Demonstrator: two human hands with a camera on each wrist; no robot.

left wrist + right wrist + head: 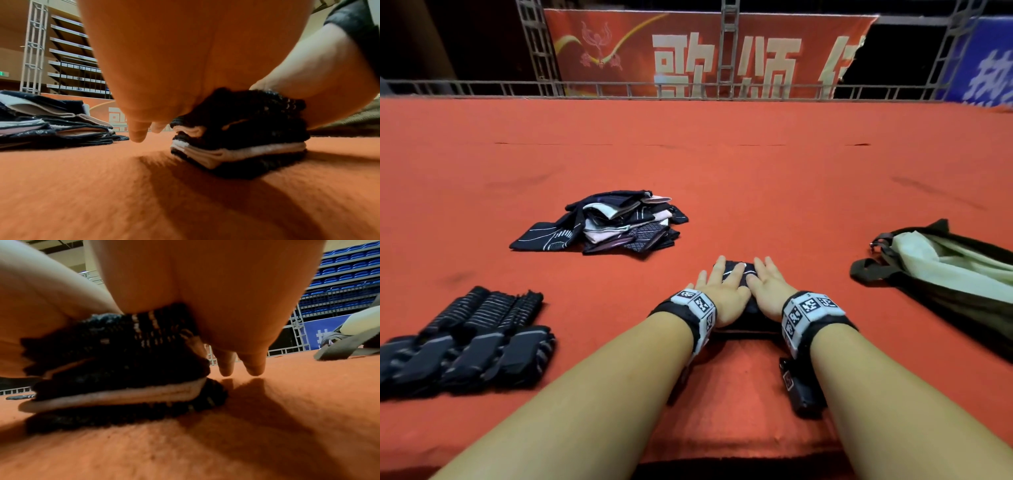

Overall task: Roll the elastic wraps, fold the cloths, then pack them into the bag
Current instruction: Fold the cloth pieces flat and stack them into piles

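— Pressing flat, are we? Both our left hand point(722, 291) and right hand point(768, 286) lie with fingers straight on the folded cloth point(738, 267), our grip holding nothing.

— Yes, on the table point(756, 171). We judge the task midway: the cloth pile point(602, 222) looks partly unfolded, the elastic wraps point(465, 339) lie unpacked, and the bag point(945, 270) waits, well apart.

folded cloth point(736, 270) under both hands, cloth pile point(613, 222) behind-left, wraps point(469, 335) left (bag point(945, 274) right).
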